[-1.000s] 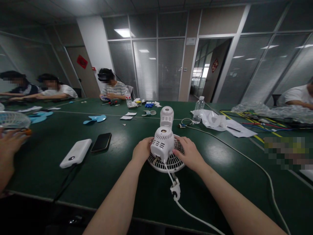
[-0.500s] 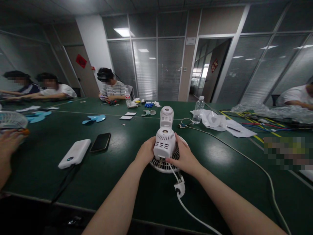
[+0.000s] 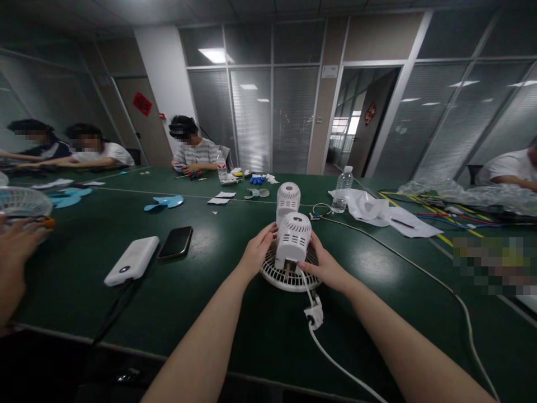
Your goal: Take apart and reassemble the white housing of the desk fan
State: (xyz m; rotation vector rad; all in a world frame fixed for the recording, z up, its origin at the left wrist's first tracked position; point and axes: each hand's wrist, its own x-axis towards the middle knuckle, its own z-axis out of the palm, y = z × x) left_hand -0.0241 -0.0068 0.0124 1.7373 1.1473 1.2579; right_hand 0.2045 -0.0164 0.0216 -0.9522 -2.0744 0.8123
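Observation:
A white slotted fan motor housing (image 3: 294, 238) stands tilted above a round white fan grille (image 3: 285, 282) lying on the table. My right hand (image 3: 327, 266) grips the housing's right side, thumb at its lower edge by the cord. My left hand (image 3: 258, 252) is at the left, fingers stretched out beside the housing and over the grille's edge. Just behind rises a second white slotted housing (image 3: 288, 196); how the two join is hidden. A white cable (image 3: 325, 350) with a white plug-like piece (image 3: 314, 314) runs from the near housing toward me.
A white power bank (image 3: 132, 261) and a black phone (image 3: 176, 242) lie left. Blue fan blades (image 3: 164, 202) are farther back. A water bottle (image 3: 343, 189), papers (image 3: 405, 220) and a long cable (image 3: 403, 254) lie right. A co-worker's hand (image 3: 14, 257) works at far left; others sit around.
The near housing has shifted right and turned slightly. My left hand has come off its side, and its fingers now reach farther back. My right hand stays on the housing.

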